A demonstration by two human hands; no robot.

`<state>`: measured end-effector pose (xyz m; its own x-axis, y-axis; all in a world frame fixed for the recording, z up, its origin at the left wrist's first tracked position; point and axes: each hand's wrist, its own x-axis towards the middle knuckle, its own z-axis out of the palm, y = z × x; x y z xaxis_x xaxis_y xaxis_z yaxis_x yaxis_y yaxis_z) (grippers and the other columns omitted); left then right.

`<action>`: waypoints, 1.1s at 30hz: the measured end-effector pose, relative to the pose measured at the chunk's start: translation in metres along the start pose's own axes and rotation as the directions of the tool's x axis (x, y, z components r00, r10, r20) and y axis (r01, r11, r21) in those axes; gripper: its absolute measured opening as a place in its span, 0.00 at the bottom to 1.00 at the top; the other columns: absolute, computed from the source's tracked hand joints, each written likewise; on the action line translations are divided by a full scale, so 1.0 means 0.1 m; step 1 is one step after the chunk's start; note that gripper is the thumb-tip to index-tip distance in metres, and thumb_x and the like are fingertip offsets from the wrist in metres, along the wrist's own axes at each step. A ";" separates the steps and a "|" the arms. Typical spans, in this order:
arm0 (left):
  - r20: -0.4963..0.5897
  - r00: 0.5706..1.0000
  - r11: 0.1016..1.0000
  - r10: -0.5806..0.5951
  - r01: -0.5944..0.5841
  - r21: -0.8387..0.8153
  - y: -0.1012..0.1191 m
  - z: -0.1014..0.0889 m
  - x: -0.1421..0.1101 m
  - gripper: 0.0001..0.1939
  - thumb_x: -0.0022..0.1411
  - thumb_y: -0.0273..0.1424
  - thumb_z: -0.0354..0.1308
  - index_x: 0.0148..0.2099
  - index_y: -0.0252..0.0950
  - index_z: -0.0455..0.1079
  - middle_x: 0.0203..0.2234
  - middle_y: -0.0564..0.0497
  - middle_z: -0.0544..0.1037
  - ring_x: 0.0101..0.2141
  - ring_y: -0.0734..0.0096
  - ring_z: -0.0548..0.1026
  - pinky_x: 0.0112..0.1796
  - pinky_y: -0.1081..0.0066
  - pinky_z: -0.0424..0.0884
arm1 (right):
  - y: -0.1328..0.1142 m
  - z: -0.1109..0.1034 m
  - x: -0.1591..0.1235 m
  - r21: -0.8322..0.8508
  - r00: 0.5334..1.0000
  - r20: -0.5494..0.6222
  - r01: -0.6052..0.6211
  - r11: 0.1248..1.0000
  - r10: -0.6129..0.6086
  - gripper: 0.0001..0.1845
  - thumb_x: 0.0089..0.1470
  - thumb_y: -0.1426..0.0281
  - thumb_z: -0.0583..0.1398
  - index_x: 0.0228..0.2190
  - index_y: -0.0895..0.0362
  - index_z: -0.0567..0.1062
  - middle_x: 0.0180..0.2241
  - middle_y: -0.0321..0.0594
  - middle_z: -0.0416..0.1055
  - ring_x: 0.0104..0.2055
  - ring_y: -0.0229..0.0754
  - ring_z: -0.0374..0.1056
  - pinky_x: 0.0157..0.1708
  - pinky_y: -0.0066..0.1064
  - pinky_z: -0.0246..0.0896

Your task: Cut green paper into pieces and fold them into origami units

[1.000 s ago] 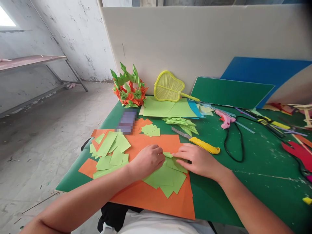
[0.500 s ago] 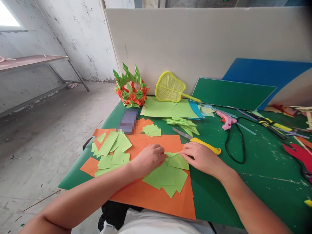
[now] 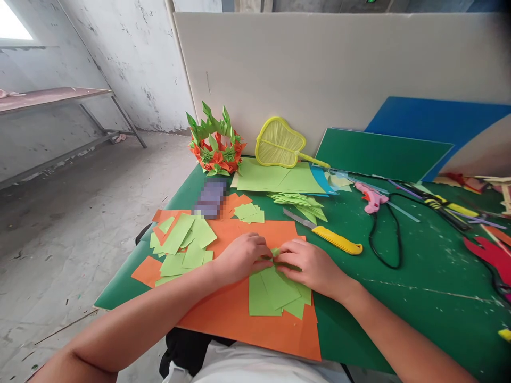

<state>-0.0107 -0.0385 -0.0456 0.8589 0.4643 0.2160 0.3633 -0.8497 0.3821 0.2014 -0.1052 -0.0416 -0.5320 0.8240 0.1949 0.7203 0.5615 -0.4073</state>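
Observation:
My left hand (image 3: 243, 257) and my right hand (image 3: 309, 264) meet over a small stack of light green paper squares (image 3: 275, 291) that lies on a large orange sheet (image 3: 255, 319). Both hands have curled fingers pinching a small folded bit of green paper (image 3: 274, 252) between them at the top of the stack. A second pile of green squares (image 3: 183, 244) lies to the left of my left hand.
A yellow-handled utility knife (image 3: 331, 238) lies just beyond my right hand. Further back are folded green pieces (image 3: 303, 205), an orange-and-green paper wreath (image 3: 215, 143), a yellow fan (image 3: 279, 143), a pink glue gun (image 3: 371, 197) with black cord, and boards against the wall.
My right hand has moved left to meet my left hand. The green stack under them has shifted and squared up, and a small piece is now pinched between both hands.

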 end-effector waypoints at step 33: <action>-0.007 0.988 0.984 -0.154 0.153 -0.095 0.05 0.00 0.07 0.05 0.61 0.27 0.58 0.35 0.36 0.75 0.29 0.52 0.78 0.33 0.69 0.73 0.36 0.72 0.66 | 0.00 0.11 0.10 0.214 0.932 -0.028 -0.349 0.913 0.362 0.04 0.52 0.72 0.58 0.25 0.55 0.70 0.22 0.33 0.66 0.23 0.36 0.61 0.22 0.27 0.53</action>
<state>-0.0026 -0.0394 -0.0426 0.7899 0.5916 0.1612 0.4543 -0.7412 0.4941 0.1913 -0.0972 -0.0495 -0.2220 0.9732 0.0591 0.7475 0.2088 -0.6306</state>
